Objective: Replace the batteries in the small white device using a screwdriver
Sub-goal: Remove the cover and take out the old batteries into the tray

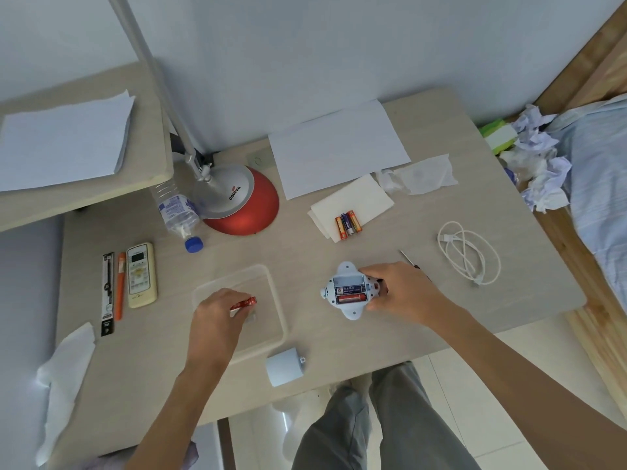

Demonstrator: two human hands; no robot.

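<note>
The small white device (346, 308) lies on the desk with its battery bay open; a dark battery and a red one sit inside, the top slot bare. My right hand (400, 293) grips its right side. My left hand (217, 310) pinches a red battery (245, 303) over the clear plastic tray (276, 300). The device's white cover (284, 366) lies near the desk's front edge. Three batteries (348, 224) rest on a folded tissue (359, 201). The screwdriver (407, 258) lies behind my right hand, mostly hidden.
A red-based lamp (242, 201) and a lying water bottle (178, 212) sit at the back left. A remote (140, 274), an orange pen (119, 286) and a black pack (108, 293) lie left. A white cable (470, 256) coils at right. Paper sheets (339, 147) lie behind.
</note>
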